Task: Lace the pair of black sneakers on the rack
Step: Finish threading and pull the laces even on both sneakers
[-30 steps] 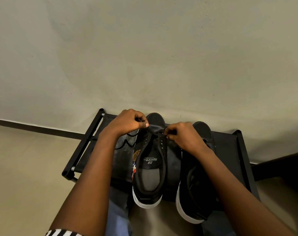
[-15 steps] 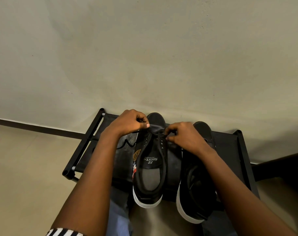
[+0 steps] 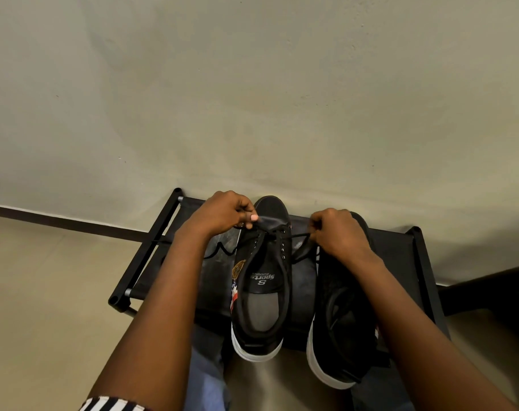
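At the far left, the black rack (image 3: 151,250) stands against the wall, its fabric shelf carrying both sneakers. A loose stretch of lace (image 3: 222,251) curls on that shelf just beside the left sneaker. The left hand (image 3: 219,213) hovers over the toe end of the left sneaker (image 3: 261,280), its grip closed: thumb and curled fingers pinch one end of the lace. That sneaker sits heel toward the camera, tongue label showing, and the lace crosses its lowest eyelets only. Right of it, the right hand (image 3: 338,232) pinches the other run of the lace, drawn out sideways from the eyelets, fingers curled tight round it. Beneath that wrist lies the right sneaker (image 3: 341,321), apparently with no lace in it.

The step in hand looks like evening out the first crossing on the left sneaker. The next move likely calls for feeding one tip up through the next eyelet on the opposite side, keeping both ends roughly equal.

The lace tips are hidden inside the fingers, and the right forearm covers the right sneaker's eyelets. Black lace on black fabric is hard to follow.
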